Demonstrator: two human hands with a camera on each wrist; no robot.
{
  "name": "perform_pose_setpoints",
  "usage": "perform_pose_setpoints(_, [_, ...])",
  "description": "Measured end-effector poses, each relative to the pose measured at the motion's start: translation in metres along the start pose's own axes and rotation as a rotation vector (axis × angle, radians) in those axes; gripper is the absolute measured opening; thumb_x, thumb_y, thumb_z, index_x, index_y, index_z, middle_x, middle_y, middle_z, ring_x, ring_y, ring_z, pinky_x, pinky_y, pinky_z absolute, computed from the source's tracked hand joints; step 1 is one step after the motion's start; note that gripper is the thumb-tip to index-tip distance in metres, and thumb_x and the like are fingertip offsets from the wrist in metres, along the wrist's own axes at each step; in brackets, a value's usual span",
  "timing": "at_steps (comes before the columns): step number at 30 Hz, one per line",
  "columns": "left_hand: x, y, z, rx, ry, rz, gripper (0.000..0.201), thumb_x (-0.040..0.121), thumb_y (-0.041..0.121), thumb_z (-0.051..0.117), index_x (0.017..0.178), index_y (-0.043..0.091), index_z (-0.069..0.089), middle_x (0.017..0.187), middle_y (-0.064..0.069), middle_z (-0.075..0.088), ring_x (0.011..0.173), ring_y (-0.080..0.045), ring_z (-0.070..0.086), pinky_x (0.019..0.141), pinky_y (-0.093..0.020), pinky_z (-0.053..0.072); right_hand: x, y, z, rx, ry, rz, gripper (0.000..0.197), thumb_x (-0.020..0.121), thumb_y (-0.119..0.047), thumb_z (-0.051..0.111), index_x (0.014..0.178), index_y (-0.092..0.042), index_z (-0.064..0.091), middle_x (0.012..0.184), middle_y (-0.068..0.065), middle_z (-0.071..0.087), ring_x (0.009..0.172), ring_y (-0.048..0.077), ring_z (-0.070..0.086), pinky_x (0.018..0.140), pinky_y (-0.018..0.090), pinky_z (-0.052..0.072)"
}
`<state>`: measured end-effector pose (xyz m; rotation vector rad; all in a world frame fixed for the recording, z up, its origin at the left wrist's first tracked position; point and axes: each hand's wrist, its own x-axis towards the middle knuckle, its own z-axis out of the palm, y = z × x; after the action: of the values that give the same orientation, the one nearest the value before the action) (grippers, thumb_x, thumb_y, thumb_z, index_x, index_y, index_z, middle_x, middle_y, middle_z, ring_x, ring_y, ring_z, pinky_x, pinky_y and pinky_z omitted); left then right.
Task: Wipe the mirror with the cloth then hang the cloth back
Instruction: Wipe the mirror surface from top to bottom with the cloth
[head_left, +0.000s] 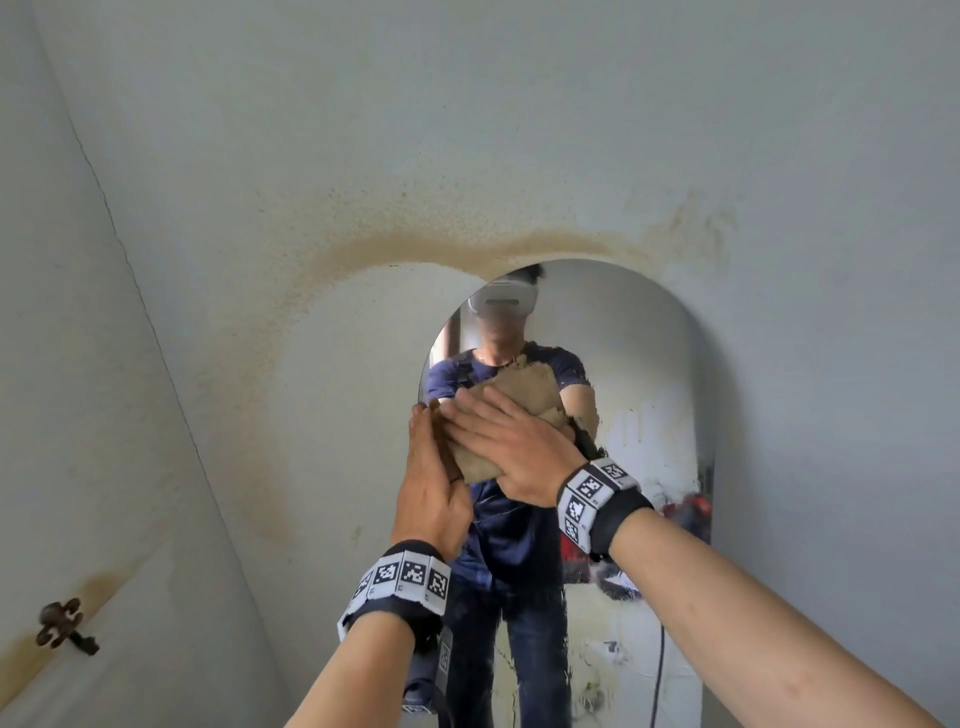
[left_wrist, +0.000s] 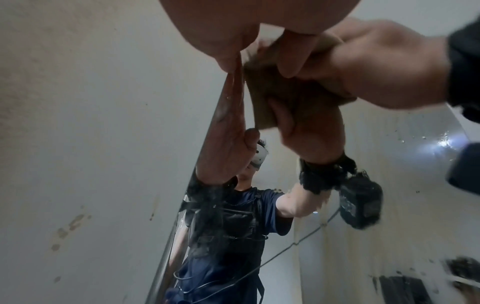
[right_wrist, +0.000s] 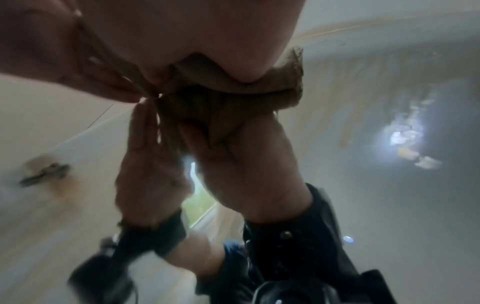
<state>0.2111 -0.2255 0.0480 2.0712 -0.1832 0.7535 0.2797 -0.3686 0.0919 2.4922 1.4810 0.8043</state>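
Observation:
An arched mirror (head_left: 639, 364) hangs on a stained white wall. A tan cloth (head_left: 527, 389) lies against the left part of the glass at chest height. My right hand (head_left: 491, 441) lies flat on the cloth with straight, spread fingers and presses it to the glass. My left hand (head_left: 430, 449) stands edge-on at the mirror's left rim, fingers straight, beside the cloth and touching it. The left wrist view shows the cloth (left_wrist: 262, 98) between my left hand (left_wrist: 228, 51) and my right hand (left_wrist: 363, 61). In the blurred right wrist view the cloth (right_wrist: 259, 82) bunches under my palm.
A rusty metal hook (head_left: 65, 626) is fixed to the side wall at lower left and carries nothing. Brown staining arcs over the wall around the mirror. Smears and flecks cover the lower right glass (head_left: 649, 441). The mirror reflects a person in a dark blue shirt.

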Motion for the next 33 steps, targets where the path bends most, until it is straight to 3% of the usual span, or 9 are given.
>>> perform_pose_setpoints(4, [0.0, -0.001, -0.005, 0.049, -0.035, -0.06, 0.096, 0.071, -0.007, 0.047, 0.153, 0.022, 0.008, 0.161, -0.002, 0.017, 0.145, -0.022, 0.028, 0.114, -0.035, 0.032, -0.025, -0.004, 0.003, 0.077, -0.081, -0.049, 0.076, 0.071, -0.011, 0.055, 0.145, -0.011, 0.036, 0.157, 0.005, 0.023, 0.147, 0.016, 0.007, 0.119, 0.035, -0.005])
perform_pose_setpoints(9, [-0.004, 0.011, -0.011, 0.057, -0.064, -0.067, 0.092, 0.075, -0.006, 0.05, 0.151, 0.027, 0.011, 0.147, 0.009, 0.037, 0.121, -0.019, 0.05, 0.091, -0.025, 0.043, -0.048, -0.016, -0.002, 0.216, -0.036, 0.044, 0.08, 0.069, -0.001, 0.053, 0.146, -0.012, 0.035, 0.157, 0.002, 0.025, 0.146, 0.01, 0.006, 0.118, 0.024, -0.01])
perform_pose_setpoints(12, [-0.007, 0.016, -0.013, 0.026, -0.059, -0.064, 0.088, 0.077, -0.009, 0.048, 0.147, 0.033, 0.015, 0.115, 0.025, 0.041, 0.095, -0.005, 0.053, 0.068, -0.006, 0.039, -0.064, -0.029, -0.007, 0.566, 0.193, 0.366, 0.075, 0.077, 0.013, 0.048, 0.144, -0.02, 0.039, 0.155, -0.001, 0.029, 0.144, 0.008, 0.018, 0.12, 0.024, 0.009])
perform_pose_setpoints(14, [-0.008, 0.021, -0.017, 0.021, -0.069, -0.079, 0.087, 0.081, -0.009, 0.047, 0.149, 0.032, 0.012, 0.12, 0.024, 0.039, 0.097, 0.002, 0.05, 0.063, 0.003, 0.035, -0.066, -0.03, -0.02, 0.742, 0.457, 0.571, 0.063, 0.086, 0.01, 0.049, 0.134, -0.031, 0.047, 0.148, -0.003, 0.039, 0.132, 0.016, 0.045, 0.111, 0.034, 0.037])
perform_pose_setpoints(16, [-0.009, 0.025, -0.019, 0.028, -0.089, -0.102, 0.086, 0.085, -0.009, 0.046, 0.152, 0.029, 0.008, 0.127, 0.02, 0.032, 0.102, 0.003, 0.044, 0.064, 0.006, 0.033, -0.056, -0.024, -0.045, 0.795, 0.727, 0.712, 0.05, 0.092, 0.0, 0.051, 0.13, -0.032, 0.05, 0.134, -0.002, 0.054, 0.112, 0.02, 0.06, 0.097, 0.035, 0.051])
perform_pose_setpoints(19, [-0.009, 0.03, -0.022, 0.043, -0.075, -0.111, 0.079, 0.086, -0.004, 0.045, 0.151, 0.029, 0.013, 0.128, 0.019, 0.035, 0.104, -0.002, 0.046, 0.082, -0.007, 0.039, -0.021, -0.003, -0.091, 0.74, 0.934, 0.655, 0.049, 0.088, 0.0, 0.052, 0.133, -0.018, 0.051, 0.132, -0.002, 0.057, 0.12, 0.015, 0.057, 0.101, 0.03, 0.048])
perform_pose_setpoints(22, [-0.005, 0.026, -0.016, 0.017, -0.04, -0.1, 0.059, 0.08, 0.007, 0.043, 0.133, 0.031, 0.031, 0.129, 0.005, 0.053, 0.101, -0.028, 0.063, 0.08, -0.04, 0.055, 0.031, 0.014, -0.11, 0.34, 0.783, 0.385, 0.055, 0.082, 0.007, 0.048, 0.133, -0.013, 0.053, 0.138, 0.003, 0.054, 0.129, 0.021, 0.048, 0.11, 0.039, 0.038])
perform_pose_setpoints(27, [-0.003, 0.02, 0.002, 0.112, 0.051, -0.149, 0.085, 0.081, -0.001, 0.048, 0.15, 0.033, 0.012, 0.151, -0.007, 0.04, 0.124, -0.031, 0.052, 0.094, -0.034, 0.046, 0.059, 0.014, -0.066, -0.003, -0.112, -0.095, 0.065, 0.081, 0.001, 0.05, 0.142, -0.017, 0.041, 0.157, 0.004, 0.027, 0.147, 0.023, 0.011, 0.119, 0.041, -0.002])
perform_pose_setpoints(33, [-0.003, 0.011, 0.027, 0.168, 0.08, -0.161, 0.084, 0.088, 0.012, 0.055, 0.153, 0.027, 0.004, 0.163, 0.007, 0.005, 0.148, -0.017, 0.018, 0.118, -0.038, 0.027, -0.015, 0.051, -0.042, 0.377, -0.235, -0.134, 0.072, 0.074, 0.017, 0.045, 0.142, -0.008, 0.039, 0.157, 0.005, 0.02, 0.146, 0.013, 0.0, 0.119, 0.031, -0.01])
